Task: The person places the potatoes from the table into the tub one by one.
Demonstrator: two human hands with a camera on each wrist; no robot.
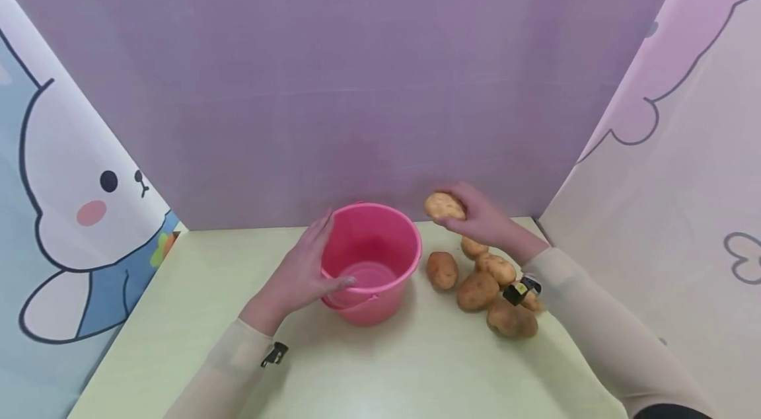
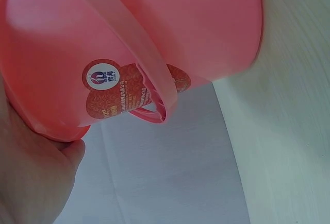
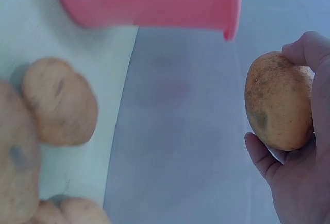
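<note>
A pink plastic bucket [image 1: 368, 306] stands upright on the table, its inner floor visible from above. My left hand [image 1: 303, 270] grips its left rim, with the thumb lying across the front of the rim. In the left wrist view the bucket's handle [image 2: 131, 33] hangs down its side, over a red label [image 2: 126, 92]. To the right of the bucket my right hand [image 1: 480, 217] holds a potato [image 1: 444, 206] between thumb and fingers, raised above the table. Several more potatoes [image 1: 477, 291] lie below that hand, partly hidden by the wrist.
One potato [image 1: 442, 270] lies apart from the pile, close to the bucket's right side. A purple backdrop [image 1: 380, 88] rises behind the pale table [image 1: 368, 379]. Printed panels with a cartoon animal [image 1: 77, 207] and cloud outlines flank both sides.
</note>
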